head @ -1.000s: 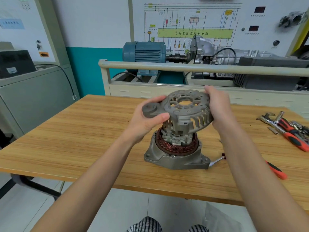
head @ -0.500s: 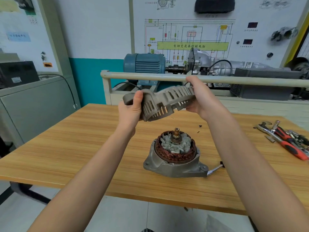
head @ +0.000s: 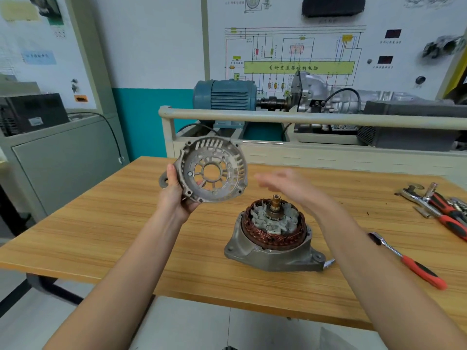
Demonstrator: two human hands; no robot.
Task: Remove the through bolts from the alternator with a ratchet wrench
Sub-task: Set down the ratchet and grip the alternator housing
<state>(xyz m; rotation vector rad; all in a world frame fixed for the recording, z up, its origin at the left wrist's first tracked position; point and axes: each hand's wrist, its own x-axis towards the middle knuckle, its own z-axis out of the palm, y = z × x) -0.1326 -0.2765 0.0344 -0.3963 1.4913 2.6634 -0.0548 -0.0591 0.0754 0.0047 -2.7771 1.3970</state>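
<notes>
Head view: the left hand (head: 177,198) gripped the cover (head: 212,170) by its lower left edge, thumb curled over the rim, and held it tilted in the air above the table (head: 101,223), its hollow inside turned toward the camera. The right hand (head: 285,185), blurred, hovered with fingers straight and spread above the alternator (head: 274,236), touching nothing that could be seen. The alternator sat on its base near the table's front edge, copper windings and shaft exposed at the top. The ratchet (head: 409,261) lay on the table to its right, well apart from both hands, and more tools (head: 439,205) lay near the far right edge.

With the cover off, the bolts appeared to be already out, though none could be made out on the table. The risks from here looked to be these: the cover, held by one edge in a single hand, could slip and drop onto the bare windings or the shaft; the moving right hand could brush the copper wire and bend or nick it; and the alternator, close to the front edge, could be knocked off by a stray forearm
</notes>
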